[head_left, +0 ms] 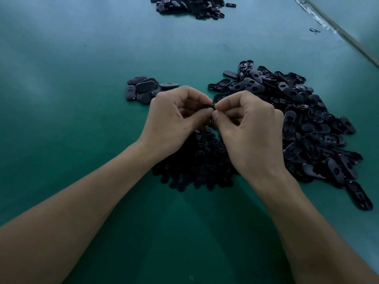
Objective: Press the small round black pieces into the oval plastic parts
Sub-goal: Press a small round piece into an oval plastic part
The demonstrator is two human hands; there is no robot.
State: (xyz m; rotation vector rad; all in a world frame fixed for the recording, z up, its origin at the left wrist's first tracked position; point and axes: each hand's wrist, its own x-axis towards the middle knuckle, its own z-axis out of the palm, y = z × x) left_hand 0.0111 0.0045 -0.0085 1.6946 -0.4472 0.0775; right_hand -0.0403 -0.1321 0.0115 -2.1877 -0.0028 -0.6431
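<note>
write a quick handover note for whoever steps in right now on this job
Hands: left hand and right hand both pinch one black part between fingertips; it is mostly hidden.
Parts: round pieces heaped under the hands; oval parts in a big pile to the right.
Done: probably the small group beyond the left hand; far pile unclear.
Left: the big pile.

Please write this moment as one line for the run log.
step: likely pressing | left hand: pinches black part | right hand: pinches same part | round pieces pile: under hands | oval parts pile: right of hands
</note>
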